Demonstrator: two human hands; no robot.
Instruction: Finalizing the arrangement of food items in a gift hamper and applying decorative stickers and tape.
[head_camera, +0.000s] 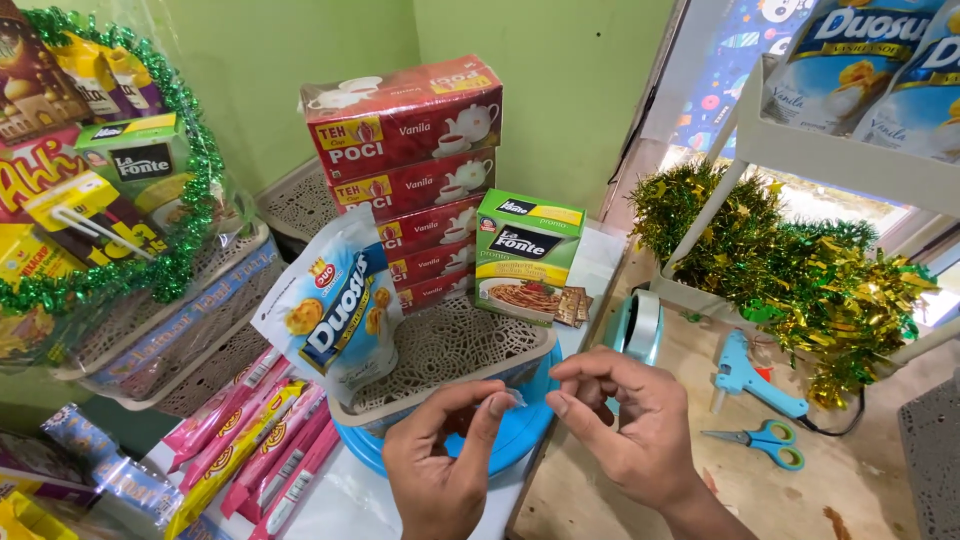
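Observation:
My left hand and my right hand meet low in the middle of the view, fingertips pinching a small clear strip of tape between them. They hover just in front of a beige lattice basket that sits on a blue round lid. In the basket stand a white and blue snack pouch, a stack of red tea boxes and a green pasta box. A roll of clear tape stands upright right behind my right hand.
A blue glue gun and blue scissors lie on the wooden table at the right. Green and gold tinsel fills a white rack. A wrapped gift hamper stands left, with pink snack packets below it.

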